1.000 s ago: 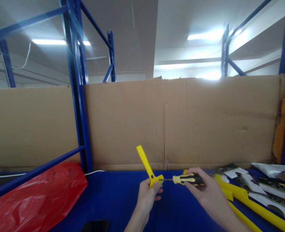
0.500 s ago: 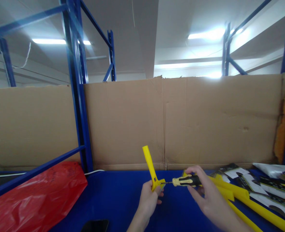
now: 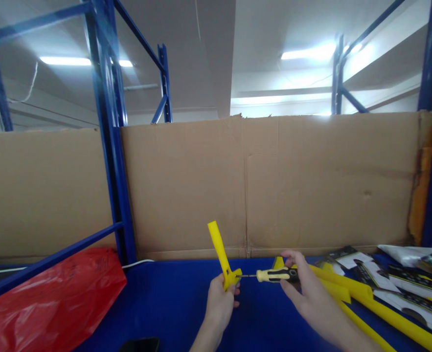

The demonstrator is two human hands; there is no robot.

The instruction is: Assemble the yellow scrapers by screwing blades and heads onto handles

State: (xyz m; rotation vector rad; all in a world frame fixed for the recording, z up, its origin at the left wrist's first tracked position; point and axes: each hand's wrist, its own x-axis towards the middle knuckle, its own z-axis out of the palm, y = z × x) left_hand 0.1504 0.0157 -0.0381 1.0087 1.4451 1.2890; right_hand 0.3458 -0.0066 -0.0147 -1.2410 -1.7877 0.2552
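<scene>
My left hand (image 3: 220, 299) grips the lower end of a yellow plastic part (image 3: 219, 248), whose tube-like arm points up and slightly left. In my right hand (image 3: 306, 288) is a screwdriver (image 3: 272, 275) with a cream and black handle, lying roughly level. Its thin shaft points left, and the tip meets the short side piece of the yellow part beside my left fingers. Whether a screw sits at the tip is too small to make out. My right fingers are around the rear of the handle.
Yellow tubes (image 3: 395, 313) lie at the right, partly behind my right forearm. Beyond them are printed black-and-white packages (image 3: 414, 298). A red plastic bag (image 3: 61, 293) lies left on the blue surface (image 3: 171, 298), with a dark object (image 3: 140, 344) at the front edge. Cardboard (image 3: 186, 190) stands behind.
The whole view has shifted a little, so things appear farther left. The yellow part leans slightly more to the left. Both hands keep their holds, and the screwdriver stays at the part.
</scene>
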